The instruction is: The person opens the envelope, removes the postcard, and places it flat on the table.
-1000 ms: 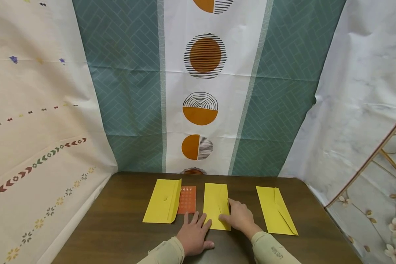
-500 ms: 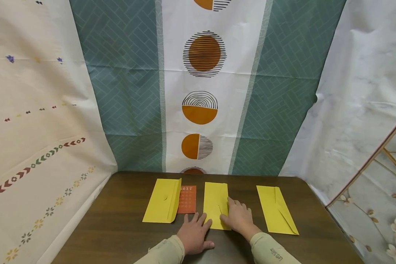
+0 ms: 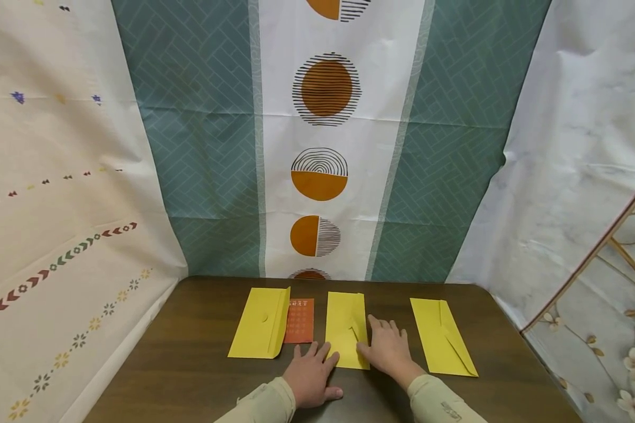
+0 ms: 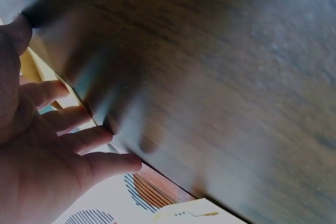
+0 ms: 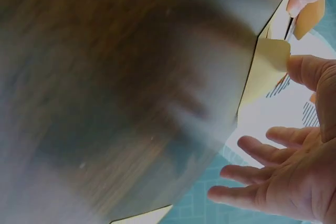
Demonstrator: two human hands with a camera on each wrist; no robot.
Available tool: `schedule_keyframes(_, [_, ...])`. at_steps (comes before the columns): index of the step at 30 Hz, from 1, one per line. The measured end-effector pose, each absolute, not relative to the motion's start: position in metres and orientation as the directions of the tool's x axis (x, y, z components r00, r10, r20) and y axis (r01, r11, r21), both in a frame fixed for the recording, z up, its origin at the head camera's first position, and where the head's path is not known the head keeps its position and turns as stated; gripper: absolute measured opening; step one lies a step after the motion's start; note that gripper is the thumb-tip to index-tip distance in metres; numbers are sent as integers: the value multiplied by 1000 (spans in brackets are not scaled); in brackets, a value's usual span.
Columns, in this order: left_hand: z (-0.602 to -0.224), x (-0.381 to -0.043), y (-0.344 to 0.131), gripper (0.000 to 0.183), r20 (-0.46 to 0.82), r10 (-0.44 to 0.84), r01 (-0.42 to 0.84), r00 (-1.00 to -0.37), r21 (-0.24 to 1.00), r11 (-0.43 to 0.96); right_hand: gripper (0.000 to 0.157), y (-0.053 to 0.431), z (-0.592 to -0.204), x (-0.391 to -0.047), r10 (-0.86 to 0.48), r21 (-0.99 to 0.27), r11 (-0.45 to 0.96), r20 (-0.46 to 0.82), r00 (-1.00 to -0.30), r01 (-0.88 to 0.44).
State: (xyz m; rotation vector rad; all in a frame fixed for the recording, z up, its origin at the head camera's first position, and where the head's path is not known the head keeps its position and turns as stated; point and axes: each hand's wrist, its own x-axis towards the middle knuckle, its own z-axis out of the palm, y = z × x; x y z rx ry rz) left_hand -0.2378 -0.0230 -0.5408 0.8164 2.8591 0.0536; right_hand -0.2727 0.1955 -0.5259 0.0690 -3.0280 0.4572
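While your left grip (image 3: 309, 376) and right grip (image 3: 389, 351) hold nothing | middle envelope (image 3: 340, 323) looks light, bendy | pinch its right flap (image 5: 269, 61) gently

I see left hand (image 3: 309, 376) palm-down, spread toward 12 o'clock; right hand (image 3: 386, 348) relaxed, angled toward 11.

Nothing legible. Head view, 6 o'clock: red card (image 3: 300, 323), pale characters too small; 5 o'clock: right sleeve (image 3: 438, 397), print blurred.
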Motion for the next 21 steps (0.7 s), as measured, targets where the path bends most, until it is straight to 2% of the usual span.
schedule_keyframes(12, [-542, -240, -21, 76, -165, 512, 506, -843, 82, 859, 71, 219, -520, -266, -70, -316, 942, 151, -986, -115])
schedule_keyframes(21, [-543, -240, -20, 76, -170, 512, 504, -842, 87, 859, 72, 234, -525, -267, -103, -334, 932, 124, -987, -140])
